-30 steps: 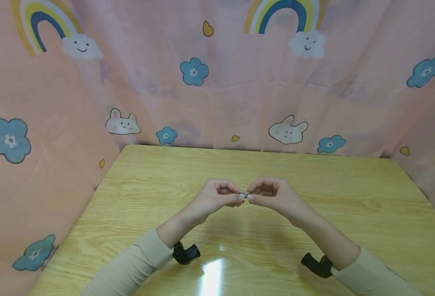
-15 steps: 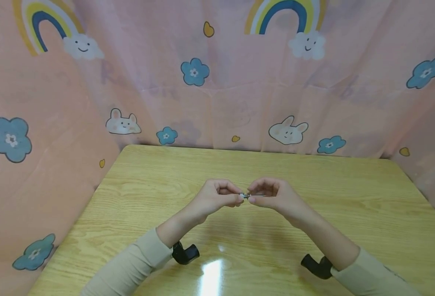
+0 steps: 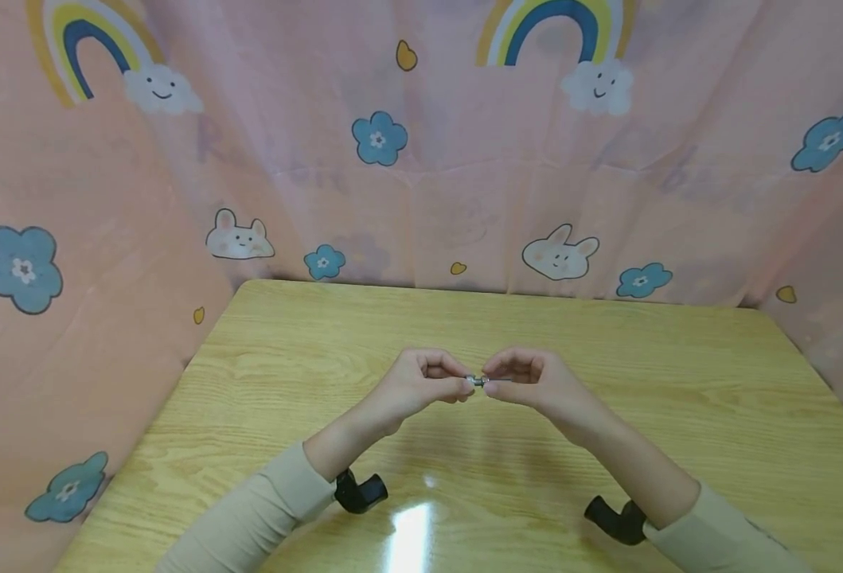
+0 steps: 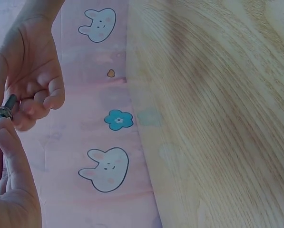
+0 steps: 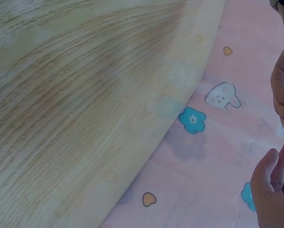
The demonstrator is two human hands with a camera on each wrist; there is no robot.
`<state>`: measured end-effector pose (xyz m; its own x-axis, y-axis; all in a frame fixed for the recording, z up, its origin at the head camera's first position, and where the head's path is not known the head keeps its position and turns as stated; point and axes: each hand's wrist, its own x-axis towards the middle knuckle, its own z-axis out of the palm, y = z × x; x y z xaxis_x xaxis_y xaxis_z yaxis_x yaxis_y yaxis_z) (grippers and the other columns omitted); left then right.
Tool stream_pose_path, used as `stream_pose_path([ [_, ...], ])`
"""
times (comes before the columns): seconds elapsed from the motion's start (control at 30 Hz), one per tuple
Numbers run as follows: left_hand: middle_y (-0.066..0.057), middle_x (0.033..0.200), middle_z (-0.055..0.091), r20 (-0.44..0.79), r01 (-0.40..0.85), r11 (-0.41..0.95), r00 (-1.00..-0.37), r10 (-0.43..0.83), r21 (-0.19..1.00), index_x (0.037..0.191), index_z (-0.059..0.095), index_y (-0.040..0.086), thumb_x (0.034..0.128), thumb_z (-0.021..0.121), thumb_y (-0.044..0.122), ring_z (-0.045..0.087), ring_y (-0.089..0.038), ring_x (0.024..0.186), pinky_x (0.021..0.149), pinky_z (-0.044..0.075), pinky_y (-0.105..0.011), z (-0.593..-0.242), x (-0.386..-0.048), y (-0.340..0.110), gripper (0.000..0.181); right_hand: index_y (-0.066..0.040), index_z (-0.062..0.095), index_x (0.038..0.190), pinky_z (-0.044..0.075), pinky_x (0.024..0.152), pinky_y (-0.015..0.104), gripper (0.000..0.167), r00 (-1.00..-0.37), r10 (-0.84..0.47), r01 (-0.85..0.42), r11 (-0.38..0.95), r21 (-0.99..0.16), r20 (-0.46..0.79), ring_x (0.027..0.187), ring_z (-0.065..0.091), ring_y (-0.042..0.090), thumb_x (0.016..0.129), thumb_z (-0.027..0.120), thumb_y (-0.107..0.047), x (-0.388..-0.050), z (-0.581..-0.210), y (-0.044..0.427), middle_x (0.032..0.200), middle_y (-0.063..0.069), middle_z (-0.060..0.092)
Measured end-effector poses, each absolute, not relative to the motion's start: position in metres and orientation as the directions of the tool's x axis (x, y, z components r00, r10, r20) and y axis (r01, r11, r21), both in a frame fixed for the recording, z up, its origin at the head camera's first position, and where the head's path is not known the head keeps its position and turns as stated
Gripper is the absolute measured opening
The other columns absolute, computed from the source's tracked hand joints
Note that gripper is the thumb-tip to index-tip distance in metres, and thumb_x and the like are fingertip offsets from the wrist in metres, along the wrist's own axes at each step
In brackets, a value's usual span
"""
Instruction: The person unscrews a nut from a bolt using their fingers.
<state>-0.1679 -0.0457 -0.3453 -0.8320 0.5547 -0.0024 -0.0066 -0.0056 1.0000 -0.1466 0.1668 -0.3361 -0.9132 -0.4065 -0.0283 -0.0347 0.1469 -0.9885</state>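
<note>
A small metal piece (image 3: 478, 382) like a bolt is held in the air between both hands, its thin shank pointing right. The left hand (image 3: 421, 386) pinches its left end between thumb and fingers. The right hand (image 3: 536, 382) has thumb and forefinger at its middle part, other fingers bent loosely. In the left wrist view the metal piece (image 4: 5, 110) shows a ringed part and a darker shank towards the right palm (image 4: 34, 71); the left hand (image 4: 13, 180) is below. The right wrist view shows both hands at its right edge, the metal piece not discernible.
A wooden table (image 3: 306, 334) lies beneath the hands. Pink patterned cloth (image 3: 457, 207) hangs behind it and at both sides. Black curved devices (image 3: 361, 492) are fixed at both wrists, above the table. A bright reflection shows near the front.
The right thumb and fingers have shifted slightly to the right, and more of the metal piece shows, including its shank. The left hand keeps its pinch, almost unmoved.
</note>
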Motion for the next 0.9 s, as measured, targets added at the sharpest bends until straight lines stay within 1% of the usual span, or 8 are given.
stream_pose_path([
  [0.13, -0.002, 0.082, 0.068, -0.009, -0.011, 0.0, -0.835, 0.551, 1.0, 0.098, 0.064, -0.009, 0.0864, 0.064, 0.003, 0.063, -0.013, 0.075, 0.08, 0.052, -0.043, -0.3452, -0.168, -0.0462, 0.017, 0.007, 0.055, 0.109, 0.051, 0.081, 0.035, 0.029, -0.913, -0.408, -0.043, 0.143, -0.989, -0.019, 0.091, 0.06, 0.019, 0.088, 0.064, -0.011, -0.1461, -0.3357, 0.1676, 0.1, 0.007, 0.061],
  [0.27, -0.003, 0.083, 0.069, -0.015, -0.013, 0.007, -0.834, 0.551, 1.0, 0.098, 0.064, -0.009, 0.0865, 0.064, 0.005, 0.064, -0.013, 0.076, 0.079, 0.053, -0.039, -0.3454, -0.1679, -0.0466, 0.017, 0.006, 0.056, 0.105, 0.053, 0.077, 0.034, 0.027, -0.915, -0.4, 0.002, 0.134, -0.991, -0.056, 0.08, 0.063, 0.017, 0.093, 0.059, -0.017, -0.147, -0.3356, 0.1661, 0.089, 0.005, 0.064],
  [0.33, -0.003, 0.083, 0.069, -0.012, -0.013, 0.003, -0.831, 0.556, 1.0, 0.098, 0.064, -0.009, 0.0865, 0.064, 0.005, 0.064, -0.013, 0.076, 0.078, 0.053, -0.037, -0.3456, -0.1678, -0.0467, 0.017, 0.006, 0.058, 0.103, 0.053, 0.076, 0.033, 0.025, -0.915, -0.397, 0.016, 0.124, -0.992, -0.064, 0.078, 0.063, 0.016, 0.093, 0.059, -0.017, -0.1472, -0.3359, 0.1656, 0.085, 0.005, 0.065],
  [0.47, -0.002, 0.081, 0.067, -0.012, -0.017, -0.004, -0.829, 0.559, 1.0, 0.098, 0.064, -0.009, 0.0864, 0.064, 0.003, 0.063, -0.013, 0.075, 0.075, 0.053, -0.033, -0.3443, -0.1672, -0.0468, 0.017, 0.001, 0.058, 0.102, 0.052, 0.079, 0.032, 0.018, -0.915, -0.402, 0.006, 0.091, -0.996, -0.043, 0.084, 0.063, 0.017, 0.087, 0.064, -0.007, -0.1471, -0.3361, 0.1664, 0.091, 0.003, 0.064],
  [0.53, -0.001, 0.08, 0.067, -0.016, -0.019, 0.0, -0.832, 0.555, 1.0, 0.098, 0.064, -0.01, 0.0862, 0.064, 0.003, 0.063, -0.012, 0.074, 0.074, 0.053, -0.032, -0.3435, -0.1672, -0.0468, 0.017, -0.002, 0.058, 0.103, 0.051, 0.081, 0.031, 0.019, -0.913, -0.406, -0.001, 0.072, -0.997, -0.028, 0.088, 0.062, 0.018, 0.085, 0.065, -0.004, -0.1472, -0.3358, 0.167, 0.096, 0.004, 0.062],
  [0.63, -0.001, 0.081, 0.067, -0.016, -0.016, 0.004, -0.835, 0.55, 1.0, 0.098, 0.064, -0.01, 0.0864, 0.064, 0.003, 0.063, -0.012, 0.074, 0.077, 0.053, -0.037, -0.3433, -0.1676, -0.047, 0.017, -0.006, 0.058, 0.104, 0.051, 0.081, 0.03, 0.016, -0.913, -0.407, 0.007, 0.053, -0.999, -0.028, 0.089, 0.062, 0.017, 0.088, 0.062, -0.007, -0.1481, -0.3349, 0.167, 0.098, 0.004, 0.06],
  [0.77, -0.003, 0.083, 0.068, -0.011, -0.015, -0.003, -0.832, 0.555, 1.0, 0.098, 0.063, -0.01, 0.0863, 0.064, 0.003, 0.064, -0.012, 0.075, 0.079, 0.053, -0.04, -0.3442, -0.1679, -0.047, 0.017, -0.009, 0.059, 0.099, 0.053, 0.078, 0.031, 0.008, -0.915, -0.399, 0.052, 0.025, -0.998, -0.057, 0.081, 0.064, 0.015, 0.091, 0.06, -0.012, -0.149, -0.3337, 0.1658, 0.091, 0.004, 0.062],
  [0.9, -0.003, 0.082, 0.068, -0.008, -0.018, -0.013, -0.827, 0.562, 1.0, 0.098, 0.063, -0.01, 0.0862, 0.064, 0.003, 0.064, -0.012, 0.075, 0.079, 0.053, -0.041, -0.3452, -0.168, -0.0468, 0.018, -0.01, 0.061, 0.095, 0.053, 0.078, 0.03, 0.011, -0.914, -0.403, 0.056, 0.001, -0.998, -0.052, 0.081, 0.064, 0.014, 0.087, 0.064, -0.004, -0.1491, -0.335, 0.166, 0.09, 0.003, 0.064],
])
